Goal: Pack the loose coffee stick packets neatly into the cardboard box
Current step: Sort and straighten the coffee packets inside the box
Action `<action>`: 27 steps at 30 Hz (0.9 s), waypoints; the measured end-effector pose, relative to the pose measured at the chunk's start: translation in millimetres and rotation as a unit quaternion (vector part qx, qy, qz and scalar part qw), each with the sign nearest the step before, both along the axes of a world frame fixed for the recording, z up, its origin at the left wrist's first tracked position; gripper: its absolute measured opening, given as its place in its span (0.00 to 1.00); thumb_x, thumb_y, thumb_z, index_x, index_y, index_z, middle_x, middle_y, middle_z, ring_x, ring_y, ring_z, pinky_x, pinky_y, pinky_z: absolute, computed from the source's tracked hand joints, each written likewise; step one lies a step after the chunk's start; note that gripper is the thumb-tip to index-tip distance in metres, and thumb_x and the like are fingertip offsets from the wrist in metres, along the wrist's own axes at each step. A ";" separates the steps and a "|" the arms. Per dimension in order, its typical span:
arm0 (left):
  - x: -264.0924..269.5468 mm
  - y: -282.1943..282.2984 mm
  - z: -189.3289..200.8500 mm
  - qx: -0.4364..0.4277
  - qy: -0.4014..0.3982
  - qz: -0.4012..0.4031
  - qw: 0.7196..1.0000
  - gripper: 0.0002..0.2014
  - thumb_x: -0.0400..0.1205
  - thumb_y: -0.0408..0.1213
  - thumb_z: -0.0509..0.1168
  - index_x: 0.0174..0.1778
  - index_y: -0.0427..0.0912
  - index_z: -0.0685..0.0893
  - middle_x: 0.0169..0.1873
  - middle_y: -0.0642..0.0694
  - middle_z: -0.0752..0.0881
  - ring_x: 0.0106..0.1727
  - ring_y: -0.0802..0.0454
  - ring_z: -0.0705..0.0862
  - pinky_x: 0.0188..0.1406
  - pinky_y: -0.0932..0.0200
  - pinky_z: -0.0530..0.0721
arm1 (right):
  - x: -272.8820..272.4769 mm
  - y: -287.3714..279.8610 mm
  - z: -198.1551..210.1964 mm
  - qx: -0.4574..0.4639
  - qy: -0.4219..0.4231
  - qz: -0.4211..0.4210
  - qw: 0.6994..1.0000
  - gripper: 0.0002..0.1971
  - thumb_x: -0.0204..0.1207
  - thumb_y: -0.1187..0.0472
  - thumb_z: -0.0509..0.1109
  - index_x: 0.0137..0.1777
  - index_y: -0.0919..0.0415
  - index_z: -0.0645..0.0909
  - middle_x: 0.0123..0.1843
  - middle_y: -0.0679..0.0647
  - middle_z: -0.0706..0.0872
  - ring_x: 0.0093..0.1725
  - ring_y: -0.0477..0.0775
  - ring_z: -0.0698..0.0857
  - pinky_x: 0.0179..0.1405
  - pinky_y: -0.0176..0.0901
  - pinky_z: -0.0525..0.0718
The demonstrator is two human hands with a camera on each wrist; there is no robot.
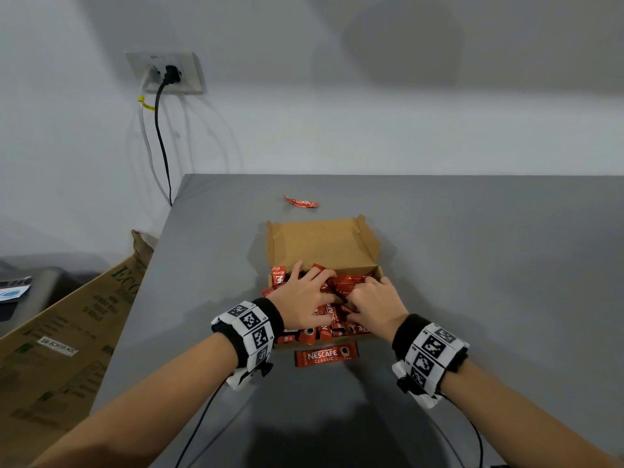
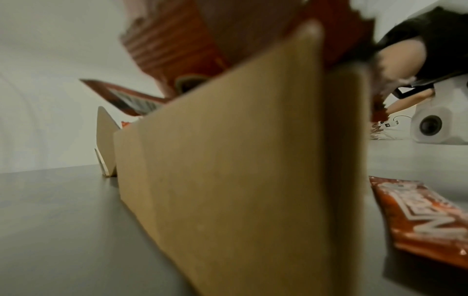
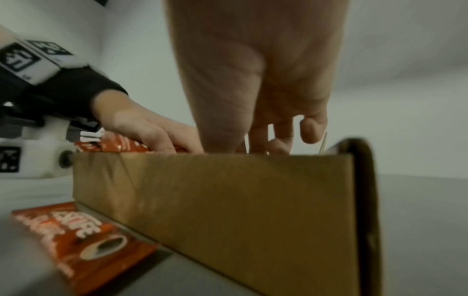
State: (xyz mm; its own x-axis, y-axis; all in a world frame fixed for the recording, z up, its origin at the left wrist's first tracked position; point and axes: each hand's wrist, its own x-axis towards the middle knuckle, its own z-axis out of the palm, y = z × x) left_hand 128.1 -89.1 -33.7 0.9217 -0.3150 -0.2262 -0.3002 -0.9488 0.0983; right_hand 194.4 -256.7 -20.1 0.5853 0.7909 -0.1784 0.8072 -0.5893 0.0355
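Head view: left hand (image 1: pixel 305 300) and right hand (image 1: pixel 376 304) – fingers curled, gripping the packets (image 1: pixel 341 288) – probably to straighten them inside the cardboard box (image 1: pixel 324 244).

The head camera looks down and forward over the grey tabletop (image 1: pixel 472 265), while both wrist cameras sit low, close against the open brown cardboard box (image 2: pixel 228 160), sharing its near wall and one flat red packet (image 3: pixel 83 240).
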 end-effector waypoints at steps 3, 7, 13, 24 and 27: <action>-0.2 -0.1 0.3 0.004 0.003 -0.001 1.000 0.40 0.70 0.64 0.34 0.71 0.54 0.74 0.77 0.43 0.59 0.77 0.45 0.57 0.76 0.28 0.45 | 3.1 3.5 3.1 0.004 0.021 -0.013 1.000 0.07 0.75 0.54 0.69 0.48 0.56 0.83 0.53 0.52 0.86 0.59 0.55 0.81 0.59 0.49 0.72; -0.2 -0.2 1.0 0.004 0.001 -0.002 1.000 0.39 0.70 0.63 0.34 0.72 0.54 0.73 0.77 0.43 0.59 0.77 0.45 0.57 0.75 0.28 0.46 | 5.8 0.0 4.9 0.012 0.049 -0.033 0.998 0.03 0.75 0.59 0.69 0.45 0.57 0.82 0.51 0.52 0.86 0.56 0.55 0.82 0.57 0.47 0.74; -0.1 -0.4 1.2 -0.002 0.003 0.002 1.000 0.40 0.69 0.63 0.34 0.73 0.55 0.72 0.76 0.43 0.59 0.77 0.46 0.56 0.75 0.28 0.45 | 7.4 -11.9 8.5 0.043 0.084 -0.051 0.994 0.03 0.75 0.62 0.68 0.46 0.58 0.81 0.53 0.52 0.82 0.54 0.55 0.81 0.52 0.47 0.79; -1.0 -0.5 2.0 -0.002 0.008 0.004 1.000 0.39 0.69 0.63 0.34 0.75 0.58 0.69 0.77 0.44 0.59 0.77 0.47 0.56 0.76 0.28 0.44 | 22.4 -40.6 29.7 0.294 0.204 -0.164 0.919 0.10 0.74 0.67 0.71 0.45 0.56 0.71 0.39 0.48 0.84 0.32 0.39 0.84 0.27 0.27 0.77; -0.6 -0.7 1.9 0.000 0.005 0.002 1.000 0.39 0.69 0.63 0.34 0.74 0.57 0.69 0.76 0.44 0.59 0.77 0.47 0.56 0.76 0.29 0.44 | 11.7 -37.0 26.2 0.321 0.206 -0.145 0.913 0.16 0.73 0.71 0.70 0.54 0.57 0.69 0.41 0.43 0.82 0.29 0.31 0.81 0.28 0.21 0.74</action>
State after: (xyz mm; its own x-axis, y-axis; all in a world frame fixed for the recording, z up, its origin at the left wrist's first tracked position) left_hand 127.5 -89.8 -31.8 0.9211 -0.3107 -0.2346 -0.2946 -0.9502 0.1016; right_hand 206.1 -293.6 6.1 0.7749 0.6319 0.0157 0.4808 -0.5731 -0.6637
